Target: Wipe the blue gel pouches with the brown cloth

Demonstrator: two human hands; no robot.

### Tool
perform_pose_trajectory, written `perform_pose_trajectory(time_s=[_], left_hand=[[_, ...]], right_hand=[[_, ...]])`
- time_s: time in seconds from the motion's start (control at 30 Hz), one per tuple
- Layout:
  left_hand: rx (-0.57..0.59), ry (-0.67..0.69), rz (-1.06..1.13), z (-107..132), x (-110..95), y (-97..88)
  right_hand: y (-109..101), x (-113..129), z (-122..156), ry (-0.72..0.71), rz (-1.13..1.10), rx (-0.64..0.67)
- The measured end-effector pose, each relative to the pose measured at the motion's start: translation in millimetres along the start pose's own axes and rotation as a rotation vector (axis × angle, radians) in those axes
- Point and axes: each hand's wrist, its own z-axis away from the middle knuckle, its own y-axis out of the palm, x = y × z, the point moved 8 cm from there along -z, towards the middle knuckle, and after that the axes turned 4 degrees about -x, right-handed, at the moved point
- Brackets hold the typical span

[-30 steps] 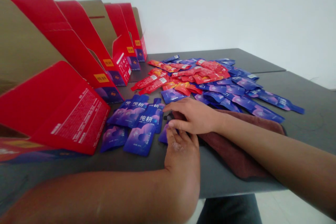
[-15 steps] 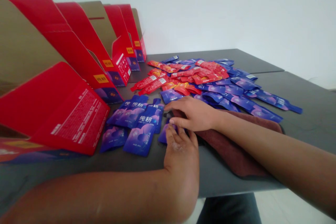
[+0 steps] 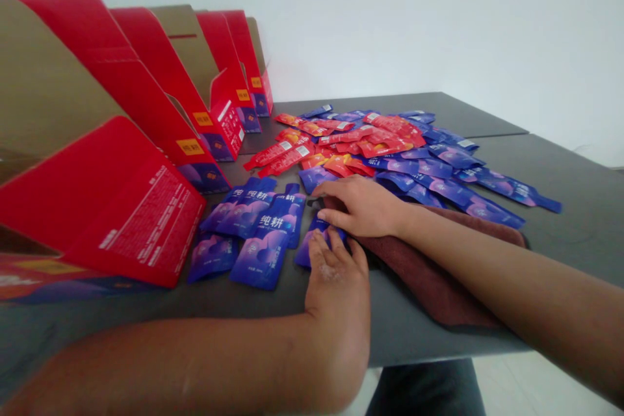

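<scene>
Since a second ago the right hand [image 3: 363, 207] has slid a little right and far, so more of the blue pouch [image 3: 303, 252] beneath it shows, while the left hand [image 3: 336, 273] sits almost where it was. Right fingers [image 3: 327, 188] lie stretched and close together, flat over the left end of the maroon cloth [image 3: 439, 279], gripping nothing that can be seen. Left fingers [image 3: 319, 244] are also straight, their tips resting on the pouch and pinning it to the desk [image 3: 560, 234]. That pouch lies just right of the laid-out blue row [image 3: 263, 227], near the desk's near edge, partly under the right palm and touching the cloth. It looks like a pouch being rubbed against the cloth, and to do this well the left tips should press steadily so the slick foil does not skate away. The right hand should draw the cloth along the full length, not just the middle. Keeping the strokes short would likely avoid nudging the row to the left. The mixed red and blue heap [image 3: 390, 143] on the far side and the red boxes [image 3: 112, 208] at left are well apart from both hands.
</scene>
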Motion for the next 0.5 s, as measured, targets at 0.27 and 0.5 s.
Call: perform_pose_trajectory(time_s=[0.27, 0.5], left_hand=[[0.002, -0.009, -0.018, -0.3, 1.1, -0.5], [0.015, 0.002, -0.008, 0.7, 0.0, 1.8]], right_hand=[[1.1, 4.8, 0.4, 0.005, 0.018, 0.002], [-0.4, 2.7, 0.8, 0.034, 0.002, -0.002]])
